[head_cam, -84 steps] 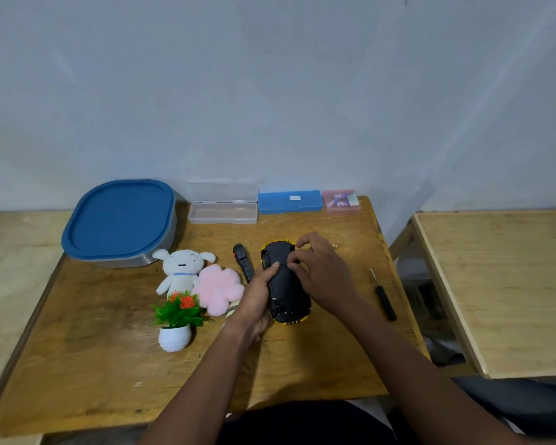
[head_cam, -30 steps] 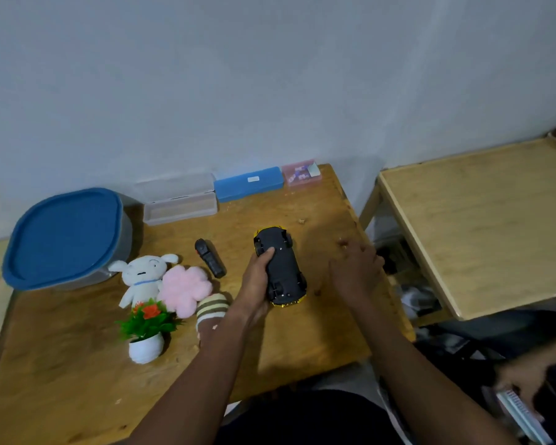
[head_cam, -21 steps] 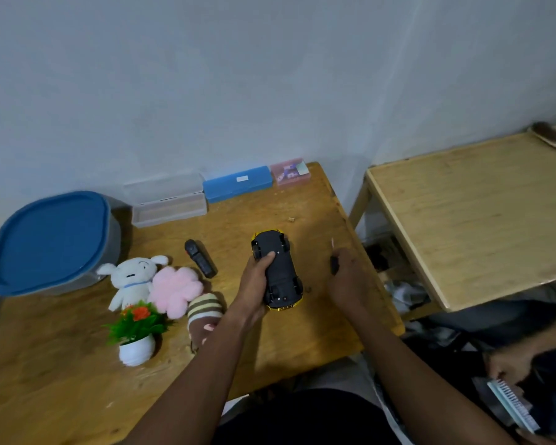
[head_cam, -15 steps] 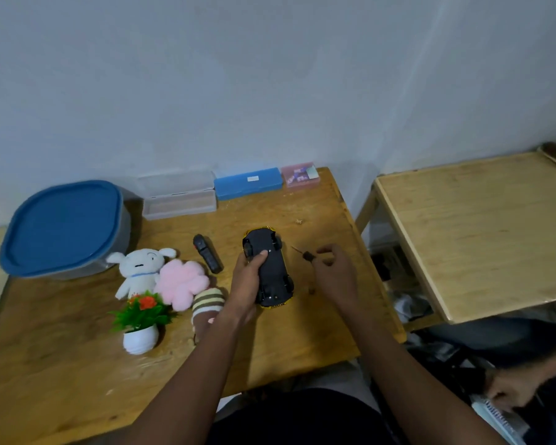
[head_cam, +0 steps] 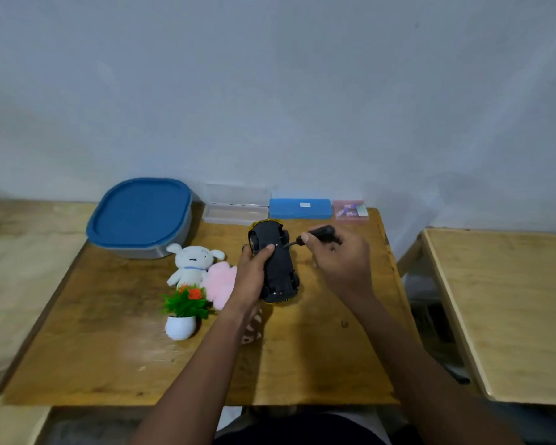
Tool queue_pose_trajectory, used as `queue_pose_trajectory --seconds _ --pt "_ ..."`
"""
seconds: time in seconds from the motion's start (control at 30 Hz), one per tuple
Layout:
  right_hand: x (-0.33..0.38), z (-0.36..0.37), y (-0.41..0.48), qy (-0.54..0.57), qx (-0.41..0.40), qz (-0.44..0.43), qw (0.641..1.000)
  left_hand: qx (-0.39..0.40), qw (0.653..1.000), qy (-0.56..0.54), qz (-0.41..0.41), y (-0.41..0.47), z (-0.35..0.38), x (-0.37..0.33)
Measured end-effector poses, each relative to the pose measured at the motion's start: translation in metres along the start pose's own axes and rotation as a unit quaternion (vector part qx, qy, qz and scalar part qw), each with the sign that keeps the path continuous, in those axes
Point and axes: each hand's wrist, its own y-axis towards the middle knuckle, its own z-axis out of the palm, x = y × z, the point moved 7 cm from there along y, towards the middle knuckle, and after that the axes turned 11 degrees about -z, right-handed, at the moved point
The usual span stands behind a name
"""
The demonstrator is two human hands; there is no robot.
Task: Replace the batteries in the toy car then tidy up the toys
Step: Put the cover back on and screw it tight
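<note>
The toy car (head_cam: 278,268) lies upside down on the wooden table (head_cam: 109,348), its black underside up and yellow body showing at the edges. My left hand (head_cam: 252,274) grips its left side, thumb on the underside. My right hand (head_cam: 341,261) holds a black-handled screwdriver (head_cam: 321,234), whose tip touches the car's underside near the far end. A white plush dog (head_cam: 191,263), a pink fluffy flower toy (head_cam: 220,281) and a small potted plant toy (head_cam: 185,311) sit left of the car. A striped toy (head_cam: 252,332) is mostly hidden under my left forearm.
A blue-lidded container (head_cam: 140,216) stands at the back left. A clear plastic box (head_cam: 236,205), a blue case (head_cam: 299,208) and a small pink box (head_cam: 350,211) line the wall. A second wooden table (head_cam: 507,309) stands to the right across a gap.
My right hand reached right, picked up the screwdriver and brought its tip to the car's underside. My left hand kept hold of the car. The small black piece beside the car is no longer visible.
</note>
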Motion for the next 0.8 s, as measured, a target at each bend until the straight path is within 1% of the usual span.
queue_pose_trajectory --seconds 0.07,0.43,0.8 --pt "0.008 0.004 0.003 -0.015 -0.004 -0.009 1.000 0.002 1.000 -0.012 0.005 -0.003 -0.002 -0.003" --pt "0.016 0.014 0.007 0.000 0.023 0.010 1.000 0.008 1.000 -0.029 0.008 -0.008 -0.004 -0.005" --pt "0.011 0.010 0.007 -0.007 0.016 0.012 1.000 0.024 0.999 -0.042 -0.007 -0.010 0.003 -0.001"
